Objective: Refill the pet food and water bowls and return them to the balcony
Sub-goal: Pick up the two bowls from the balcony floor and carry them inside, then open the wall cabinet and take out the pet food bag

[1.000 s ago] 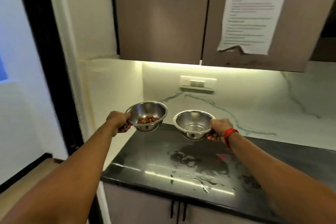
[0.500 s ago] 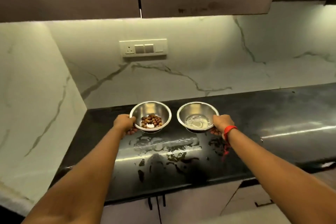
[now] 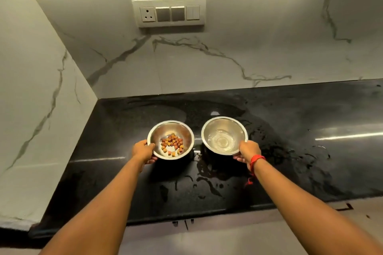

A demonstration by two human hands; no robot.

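Black granite countertop (image 3: 124, 192) fills the near view, wet with puddles (image 3: 209, 172) between and in front of the two arms reaching over it. On the left, the left hand (image 3: 144, 152) grips the near rim of the steel food bowl (image 3: 167, 128), thumb over the lip and fingers curled beneath. The right hand (image 3: 247, 150), with a red wrist thread (image 3: 257, 158), pinches the near rim of the steel water bowl (image 3: 223, 124) the same way. Whether the bowls rest on the stone or hang just above it I cannot tell. One-sided rim grips on slick steel look risky: either bowl could tip away from the hand, slopping the shallow water (image 3: 221, 143) or scattering kibble (image 3: 173, 144), and a wet base may skid on the stone. Behind stands the marble backsplash (image 3: 207, 58) with a switch plate (image 3: 169, 12). Count: two bowls, two hands, one small heap of kibble too clustered to number, one switch plate with one socket.
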